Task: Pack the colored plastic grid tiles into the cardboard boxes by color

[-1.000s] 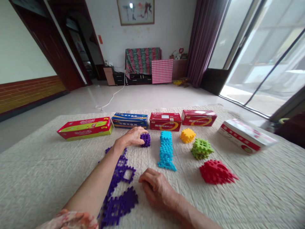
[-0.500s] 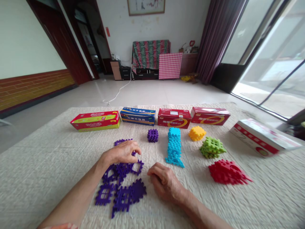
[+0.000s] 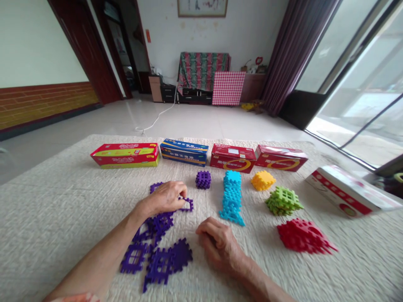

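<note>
My left hand (image 3: 170, 196) pinches the edge of a purple square frame block (image 3: 190, 204), its open middle partly hidden by the fingers. Loose purple notched blocks (image 3: 160, 264), some with window panes, lie below and beside that hand, and a few overlap. Another purple piece (image 3: 155, 187) shows behind the wrist. My right hand (image 3: 218, 243) rests on the pale cover with its fingers curled in, and no object shows in it. Beyond the hands stands a small purple stack (image 3: 203, 180), with a row of light-blue blocks (image 3: 232, 197) to its right.
Yellow blocks (image 3: 263, 180), green blocks (image 3: 283, 200) and a red pile (image 3: 305, 236) sit on the right. Along the back stand a red-and-yellow box (image 3: 126, 156), a blue box (image 3: 184, 152) and two red boxes (image 3: 233, 158). A white-and-red box (image 3: 349, 191) lies far right.
My left hand has closed on the purple frame block and moved it up and slightly right, away from the loose pieces. My right hand stays in place. The view has shifted slightly.
</note>
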`<move>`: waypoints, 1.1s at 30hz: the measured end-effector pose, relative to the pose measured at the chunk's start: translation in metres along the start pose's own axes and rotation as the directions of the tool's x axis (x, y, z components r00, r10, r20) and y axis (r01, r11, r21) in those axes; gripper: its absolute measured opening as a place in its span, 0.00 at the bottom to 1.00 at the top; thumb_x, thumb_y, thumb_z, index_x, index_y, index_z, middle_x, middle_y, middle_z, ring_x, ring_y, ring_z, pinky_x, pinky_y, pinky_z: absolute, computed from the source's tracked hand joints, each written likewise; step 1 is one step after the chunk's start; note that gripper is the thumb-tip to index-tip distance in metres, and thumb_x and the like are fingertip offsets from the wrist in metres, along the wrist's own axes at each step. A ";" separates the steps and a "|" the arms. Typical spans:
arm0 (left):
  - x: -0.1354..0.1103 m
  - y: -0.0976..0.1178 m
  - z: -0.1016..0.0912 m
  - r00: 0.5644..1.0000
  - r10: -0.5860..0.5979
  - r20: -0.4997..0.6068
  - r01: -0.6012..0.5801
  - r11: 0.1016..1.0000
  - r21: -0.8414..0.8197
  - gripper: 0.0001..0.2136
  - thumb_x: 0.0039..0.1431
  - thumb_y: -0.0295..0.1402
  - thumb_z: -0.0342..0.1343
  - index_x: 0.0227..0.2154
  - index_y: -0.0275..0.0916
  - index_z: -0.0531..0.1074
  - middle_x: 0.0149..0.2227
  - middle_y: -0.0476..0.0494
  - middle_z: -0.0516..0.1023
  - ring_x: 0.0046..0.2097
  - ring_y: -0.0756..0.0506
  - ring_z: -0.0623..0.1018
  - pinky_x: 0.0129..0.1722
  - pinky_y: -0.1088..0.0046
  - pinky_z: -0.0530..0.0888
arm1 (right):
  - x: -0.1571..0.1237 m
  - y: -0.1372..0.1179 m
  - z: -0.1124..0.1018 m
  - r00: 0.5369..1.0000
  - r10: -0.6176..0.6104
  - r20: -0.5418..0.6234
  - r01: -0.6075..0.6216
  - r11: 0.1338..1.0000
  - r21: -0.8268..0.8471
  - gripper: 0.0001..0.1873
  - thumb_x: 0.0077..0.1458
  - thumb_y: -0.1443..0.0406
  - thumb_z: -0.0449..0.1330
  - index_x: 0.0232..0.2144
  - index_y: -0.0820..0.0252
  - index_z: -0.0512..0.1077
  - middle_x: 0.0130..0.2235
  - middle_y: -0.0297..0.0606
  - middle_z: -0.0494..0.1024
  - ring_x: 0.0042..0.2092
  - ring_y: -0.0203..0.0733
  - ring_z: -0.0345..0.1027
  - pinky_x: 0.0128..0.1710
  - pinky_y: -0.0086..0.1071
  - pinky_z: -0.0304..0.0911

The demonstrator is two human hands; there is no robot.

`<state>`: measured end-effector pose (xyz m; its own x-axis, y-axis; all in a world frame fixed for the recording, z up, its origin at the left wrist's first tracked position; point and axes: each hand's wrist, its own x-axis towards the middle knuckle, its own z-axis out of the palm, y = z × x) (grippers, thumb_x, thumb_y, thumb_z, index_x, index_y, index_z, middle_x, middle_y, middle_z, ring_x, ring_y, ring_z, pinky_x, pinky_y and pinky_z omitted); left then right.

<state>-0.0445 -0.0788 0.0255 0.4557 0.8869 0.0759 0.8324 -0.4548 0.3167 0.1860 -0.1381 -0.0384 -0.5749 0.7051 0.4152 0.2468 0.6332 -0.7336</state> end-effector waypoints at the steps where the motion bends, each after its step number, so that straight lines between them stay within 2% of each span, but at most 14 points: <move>1: 0.002 -0.001 -0.001 0.998 -0.021 -0.060 0.022 1.000 0.005 0.04 0.50 0.25 0.52 0.27 0.39 0.70 0.30 0.49 0.73 0.32 0.48 0.72 0.33 0.74 0.66 | 0.000 0.000 0.000 1.000 -0.002 -0.030 0.002 1.000 -0.004 0.12 0.52 0.76 0.51 0.35 0.58 0.69 0.34 0.37 0.73 0.35 0.37 0.68 0.33 0.29 0.61; 3: 0.003 -0.002 0.001 0.990 -0.034 -0.139 0.038 0.999 0.028 0.05 0.50 0.23 0.50 0.27 0.39 0.69 0.30 0.48 0.72 0.32 0.48 0.72 0.33 0.73 0.65 | 0.000 0.000 0.001 0.996 0.003 -0.089 -0.006 1.000 -0.024 0.12 0.53 0.76 0.50 0.34 0.57 0.68 0.33 0.37 0.73 0.34 0.37 0.67 0.33 0.29 0.61; 4: 0.004 -0.003 0.002 0.989 -0.029 -0.144 0.036 0.998 0.046 0.05 0.51 0.23 0.50 0.27 0.39 0.69 0.30 0.48 0.72 0.32 0.48 0.72 0.34 0.73 0.66 | 0.000 0.000 0.001 0.994 0.010 -0.110 -0.014 0.999 -0.037 0.12 0.54 0.75 0.50 0.35 0.57 0.68 0.33 0.37 0.73 0.34 0.37 0.68 0.34 0.30 0.60; 7: 0.001 -0.003 0.005 0.999 0.006 -0.044 -0.003 0.998 0.069 0.05 0.51 0.24 0.52 0.29 0.40 0.69 0.32 0.48 0.73 0.34 0.47 0.73 0.35 0.72 0.66 | 0.001 0.000 -0.001 0.996 0.031 -0.089 -0.039 0.995 -0.092 0.10 0.56 0.74 0.50 0.35 0.57 0.68 0.33 0.38 0.73 0.36 0.38 0.68 0.35 0.30 0.60; 9: -0.002 -0.003 0.004 0.998 0.032 0.050 -0.035 0.998 0.048 0.06 0.49 0.28 0.56 0.32 0.41 0.70 0.34 0.48 0.73 0.35 0.46 0.74 0.35 0.72 0.67 | 0.001 0.000 -0.005 0.999 0.043 -0.027 -0.047 0.987 -0.152 0.09 0.57 0.73 0.50 0.35 0.57 0.69 0.34 0.38 0.73 0.36 0.38 0.67 0.35 0.30 0.60; 11: -0.004 -0.004 0.001 0.994 0.043 0.097 -0.046 0.999 0.029 0.08 0.49 0.31 0.58 0.34 0.41 0.71 0.36 0.49 0.74 0.37 0.46 0.74 0.36 0.72 0.67 | 0.001 -0.001 -0.011 0.998 0.044 0.046 -0.033 0.976 -0.217 0.08 0.57 0.71 0.51 0.34 0.58 0.69 0.33 0.38 0.72 0.35 0.38 0.66 0.34 0.30 0.59; 15: -0.005 -0.009 0.001 0.994 0.067 0.092 -0.072 0.996 0.055 0.14 0.50 0.32 0.58 0.42 0.41 0.72 0.41 0.45 0.74 0.43 0.43 0.75 0.43 0.70 0.69 | 0.003 -0.002 -0.019 0.991 0.032 0.129 0.007 0.957 -0.289 0.08 0.57 0.71 0.52 0.28 0.58 0.68 0.30 0.38 0.70 0.32 0.38 0.65 0.31 0.29 0.57; 19: -0.003 -0.014 0.011 0.987 0.121 0.103 -0.126 0.991 0.052 0.16 0.49 0.28 0.57 0.44 0.41 0.72 0.44 0.44 0.75 0.48 0.41 0.73 0.49 0.67 0.68 | 0.003 0.000 -0.019 0.990 0.041 0.133 0.001 0.954 -0.301 0.09 0.58 0.71 0.51 0.28 0.58 0.68 0.30 0.38 0.70 0.33 0.37 0.65 0.32 0.29 0.58; 23: -0.002 -0.017 0.018 0.986 0.129 0.109 -0.135 0.990 0.047 0.17 0.48 0.25 0.54 0.43 0.41 0.72 0.43 0.44 0.75 0.47 0.42 0.73 0.49 0.67 0.68 | 0.002 0.003 -0.017 0.993 0.042 0.113 -0.006 0.952 -0.305 0.09 0.58 0.71 0.51 0.28 0.58 0.68 0.30 0.37 0.70 0.32 0.37 0.65 0.32 0.28 0.57; 28: -0.001 -0.012 0.017 0.986 0.151 0.067 -0.156 0.984 0.080 0.16 0.49 0.25 0.54 0.43 0.39 0.73 0.41 0.43 0.75 0.46 0.41 0.73 0.47 0.67 0.69 | 0.002 0.003 -0.016 0.994 0.033 0.101 0.000 0.951 -0.308 0.10 0.58 0.71 0.51 0.28 0.58 0.68 0.29 0.37 0.70 0.32 0.36 0.65 0.31 0.28 0.57; 33: 0.008 0.002 0.012 0.974 0.212 -0.081 -0.196 0.965 0.172 0.17 0.54 0.27 0.55 0.48 0.36 0.70 0.46 0.39 0.73 0.50 0.40 0.71 0.53 0.63 0.68 | 0.003 0.002 -0.016 0.993 0.055 0.104 -0.019 0.948 -0.316 0.09 0.58 0.71 0.51 0.28 0.58 0.68 0.30 0.37 0.70 0.32 0.36 0.66 0.32 0.28 0.57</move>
<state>-0.0355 -0.0740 0.0156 0.5950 0.7736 0.2181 0.7685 -0.6270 0.1278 0.1978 -0.1295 -0.0303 -0.6387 0.7014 0.3162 0.4918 0.6882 -0.5334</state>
